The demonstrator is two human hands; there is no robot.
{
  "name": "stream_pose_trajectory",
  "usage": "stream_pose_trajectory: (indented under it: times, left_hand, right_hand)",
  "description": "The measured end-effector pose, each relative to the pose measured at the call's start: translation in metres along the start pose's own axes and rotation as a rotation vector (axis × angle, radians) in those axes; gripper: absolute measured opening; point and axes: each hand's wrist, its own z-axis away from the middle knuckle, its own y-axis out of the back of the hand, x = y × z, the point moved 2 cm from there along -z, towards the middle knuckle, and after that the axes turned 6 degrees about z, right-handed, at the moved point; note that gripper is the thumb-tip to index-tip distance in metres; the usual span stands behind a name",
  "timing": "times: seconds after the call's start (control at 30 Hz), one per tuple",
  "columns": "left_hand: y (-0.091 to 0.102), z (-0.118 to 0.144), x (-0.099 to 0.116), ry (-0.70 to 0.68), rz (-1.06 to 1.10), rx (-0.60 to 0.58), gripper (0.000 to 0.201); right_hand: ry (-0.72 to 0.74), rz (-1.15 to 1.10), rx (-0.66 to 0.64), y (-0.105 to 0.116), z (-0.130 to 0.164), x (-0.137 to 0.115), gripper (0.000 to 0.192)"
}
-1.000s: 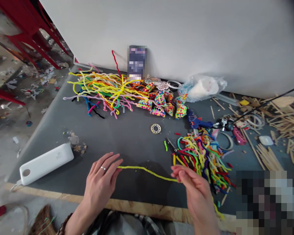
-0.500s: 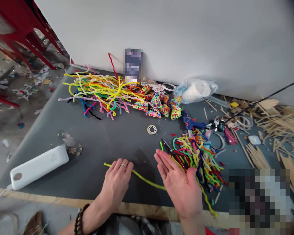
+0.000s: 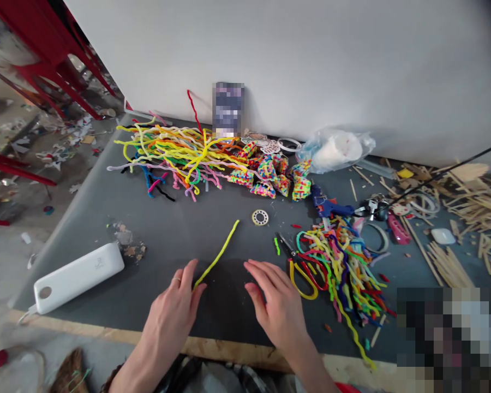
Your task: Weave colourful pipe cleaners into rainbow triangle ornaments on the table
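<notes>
grey table [image 3: 155,229] bears thin, fuzzy yellow pipe cleaner [image 3: 219,252]

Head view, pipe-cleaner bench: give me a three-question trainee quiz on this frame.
1. True or false: the left hand touches the yellow pipe cleaner.
2. What lies just right of the right hand? A) white power bank B) scissors C) glue gun
3. Fill in: the small ring lies ___ the yellow pipe cleaner's far tip.

Key: 1 true. 2 B, the scissors. 3 right of.

Left hand [image 3: 169,311] and right hand [image 3: 279,305] flat, fingers spread.
</notes>
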Motion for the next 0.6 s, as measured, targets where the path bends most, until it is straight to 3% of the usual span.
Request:
stream_pose_trajectory:
  times: [0.1, 0.23, 0.47, 0.6]
  left_hand:
    - [-0.009, 0.01, 0.009, -0.055, 0.062, -0.002, 0.047]
    - [-0.015, 0.011, 0.016, -0.104, 0.153, -0.045, 0.065]
    - [-0.024, -0.001, 0.015, -0.328, 0.087, 0.085, 0.05]
    - [-0.027, 0.003, 0.013, -0.431, 0.011, 0.115, 0.06]
  right_hand:
    - [0.071, 0.117, -0.091, -0.014, -0.009, -0.005, 0.044]
    - [0.123, 0.239, -0.113, -0.019, -0.021, -0.008, 0.058]
    - [0.202, 0.351, -0.178, -0.037, -0.049, -0.008, 0.066]
    - [0.249, 0.368, -0.192, -0.044, -0.062, -0.006, 0.062]
